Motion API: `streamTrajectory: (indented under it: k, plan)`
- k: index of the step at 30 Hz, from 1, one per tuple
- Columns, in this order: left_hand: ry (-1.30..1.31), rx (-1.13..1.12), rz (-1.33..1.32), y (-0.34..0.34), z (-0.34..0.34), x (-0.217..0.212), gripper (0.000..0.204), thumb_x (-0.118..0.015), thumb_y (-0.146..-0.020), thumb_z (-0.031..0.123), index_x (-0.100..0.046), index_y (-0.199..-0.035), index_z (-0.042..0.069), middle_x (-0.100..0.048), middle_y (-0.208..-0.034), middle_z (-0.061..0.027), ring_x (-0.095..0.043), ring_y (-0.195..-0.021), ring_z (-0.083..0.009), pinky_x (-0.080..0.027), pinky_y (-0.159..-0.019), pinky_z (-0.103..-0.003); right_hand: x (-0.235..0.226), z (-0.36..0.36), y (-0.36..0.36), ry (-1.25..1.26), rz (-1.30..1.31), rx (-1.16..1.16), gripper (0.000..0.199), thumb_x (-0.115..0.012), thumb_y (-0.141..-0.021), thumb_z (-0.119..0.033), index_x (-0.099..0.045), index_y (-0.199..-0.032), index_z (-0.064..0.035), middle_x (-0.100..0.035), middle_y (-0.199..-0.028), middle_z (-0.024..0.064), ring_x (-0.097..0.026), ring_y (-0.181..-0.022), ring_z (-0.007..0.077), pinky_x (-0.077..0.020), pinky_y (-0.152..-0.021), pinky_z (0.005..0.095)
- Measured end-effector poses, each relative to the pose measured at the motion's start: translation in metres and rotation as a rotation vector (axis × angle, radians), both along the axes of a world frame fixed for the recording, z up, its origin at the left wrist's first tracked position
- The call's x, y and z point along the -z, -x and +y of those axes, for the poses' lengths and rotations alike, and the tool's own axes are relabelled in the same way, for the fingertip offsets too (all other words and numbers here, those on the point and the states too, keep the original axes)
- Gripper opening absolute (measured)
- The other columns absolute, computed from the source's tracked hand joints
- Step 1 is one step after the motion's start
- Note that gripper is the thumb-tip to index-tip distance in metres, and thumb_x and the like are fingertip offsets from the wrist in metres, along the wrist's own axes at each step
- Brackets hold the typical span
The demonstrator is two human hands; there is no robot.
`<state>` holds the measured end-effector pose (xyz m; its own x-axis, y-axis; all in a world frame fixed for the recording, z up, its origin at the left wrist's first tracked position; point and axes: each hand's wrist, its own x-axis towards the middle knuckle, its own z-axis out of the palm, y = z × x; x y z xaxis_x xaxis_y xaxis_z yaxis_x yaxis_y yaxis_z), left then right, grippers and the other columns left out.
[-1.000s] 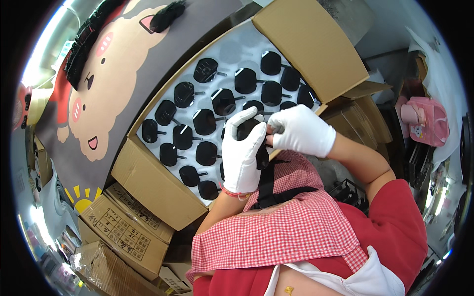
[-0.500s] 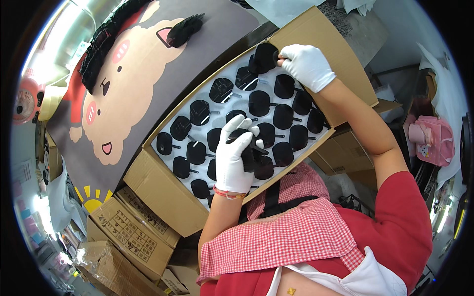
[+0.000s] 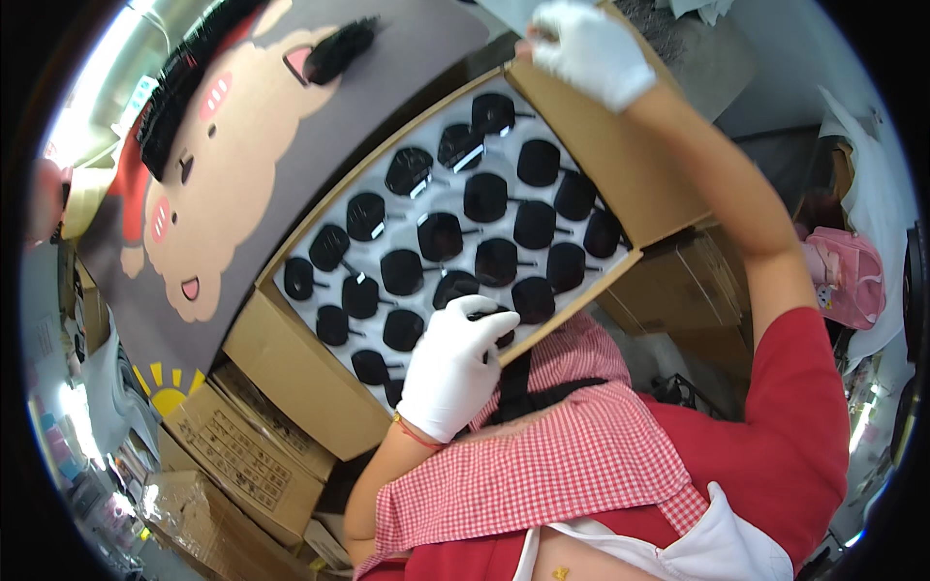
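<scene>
A cardboard box (image 3: 620, 259) holds rows of black rounded pieces (image 3: 485, 198) with thin dark stems, set in a white liner. My left hand (image 3: 455, 363), in a white glove, is over the near edge of the box. Its fingers are curled round; dark shows between them, but whether that is a held piece or one lying beneath I cannot make out. My right hand (image 3: 591, 53), also gloved, is raised past the far end of the box, above the flap. It is blurred, its fingers bent, and I see no piece in it.
Left of the box lies a grey mat (image 3: 320, 155) with a cartoon animal and black bristly bundles (image 3: 339, 50) on it. Closed cartons (image 3: 247, 450) stand at the lower left, and another carton (image 3: 678, 281) is right of the box. A pink bag (image 3: 845, 276) sits at the far right.
My right hand has let go of a black piece, which now lies in the far corner of the box, and has moved up and away. My left hand has moved down toward the near edge.
</scene>
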<state>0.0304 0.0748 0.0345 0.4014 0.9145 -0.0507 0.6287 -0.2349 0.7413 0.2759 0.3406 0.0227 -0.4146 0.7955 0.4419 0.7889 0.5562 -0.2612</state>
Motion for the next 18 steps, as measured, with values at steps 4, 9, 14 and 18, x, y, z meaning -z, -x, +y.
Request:
streamTrajectory:
  k: [4,9,14,18]
  plan:
    - [-0.122,0.351,0.582,-0.006,-0.008,-0.008,0.042,-0.062,-0.081,0.01,-0.065,-0.119,0.027,-0.051,-0.135,-0.0143,-0.062,-0.075,-0.0213,-0.051,-0.058,-0.033,-0.004,0.046,0.021,0.024,-0.109,0.213,0.039,-0.073,-0.072,-0.031,-0.068,-0.097,-0.0024,-0.069,-0.094,0.02,-0.066,-0.087,0.0385,-0.052,-0.08,0.0453]
    - [-0.079,0.406,0.634,-0.003,-0.015,0.001,0.039,-0.064,-0.08,0.011,-0.066,-0.116,0.024,-0.051,-0.135,-0.0135,-0.062,-0.077,-0.0197,-0.051,-0.058,-0.03,0.036,0.098,0.012,0.129,-0.117,0.016,0.03,-0.062,-0.076,-0.021,-0.068,-0.098,-0.0011,-0.067,-0.093,0.0213,-0.065,-0.085,0.036,-0.0517,-0.08,0.0432]
    - [-0.029,0.398,0.553,-0.009,-0.006,-0.008,0.043,-0.063,-0.08,0.01,-0.063,-0.12,0.025,-0.054,-0.124,-0.0104,-0.062,-0.079,-0.0211,-0.053,-0.063,-0.032,0.011,0.099,-0.007,0.176,-0.1,-0.017,0.022,-0.062,-0.074,-0.016,-0.063,-0.09,-0.0021,-0.066,-0.101,0.0201,-0.062,-0.096,0.0363,-0.0501,-0.086,0.044]
    - [-0.159,0.377,0.57,-0.039,0.0,0.003,0.048,-0.062,-0.082,0.011,-0.058,-0.127,0.026,-0.052,-0.102,-0.0056,-0.058,-0.074,-0.0191,-0.048,-0.057,-0.032,-0.035,0.068,0.003,0.227,-0.066,-0.17,0.015,-0.063,-0.072,-0.012,-0.059,-0.084,-0.003,-0.066,-0.108,0.0192,-0.06,-0.104,0.0366,-0.0488,-0.09,0.0447]
